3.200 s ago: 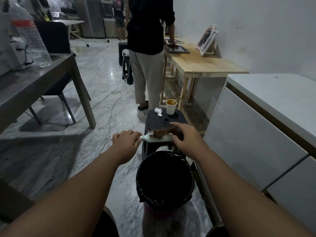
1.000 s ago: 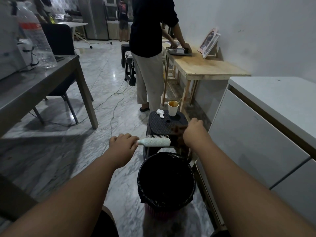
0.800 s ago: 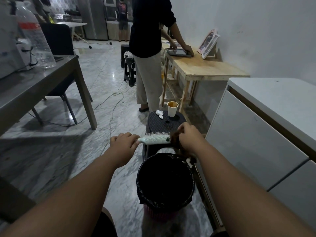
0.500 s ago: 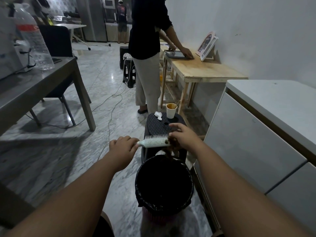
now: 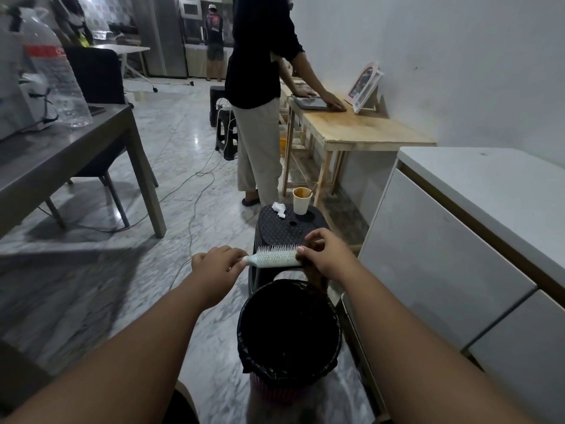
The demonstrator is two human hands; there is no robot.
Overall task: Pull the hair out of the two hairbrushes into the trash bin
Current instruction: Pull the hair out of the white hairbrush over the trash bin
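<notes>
Pale plastic, mint-white, makes up the hairbrush (image 5: 273,259), which the person holds level over the far rim of the trash bin (image 5: 289,328), bristles pointing up and away. The left hand (image 5: 215,264) is closed round the handle, fingers curled tight on it. The right hand (image 5: 325,254) is at the brush's far end, thumb and fingers pinched together on a dark brown clump of hair (image 5: 315,275) that trails down from the bristles toward the black liner of the bin. I'd say the hair is being drawn off just now and is not yet dropped. It looks feather-light and soft, apt to cling to skin and snag on the bristle tips, so a pinch low at the roots of the bristles, gathering the whole mat, should serve better than plucking at loose strands. The brush itself seems stiff and light; the handle grip gives good bracing against the pull. A black stool (image 5: 286,228) stands just behind the bin with a paper cup (image 5: 301,201) and a crumpled tissue (image 5: 278,208) on it, both well clear of the hands. I cannot see a second brush from where I stand.
</notes>
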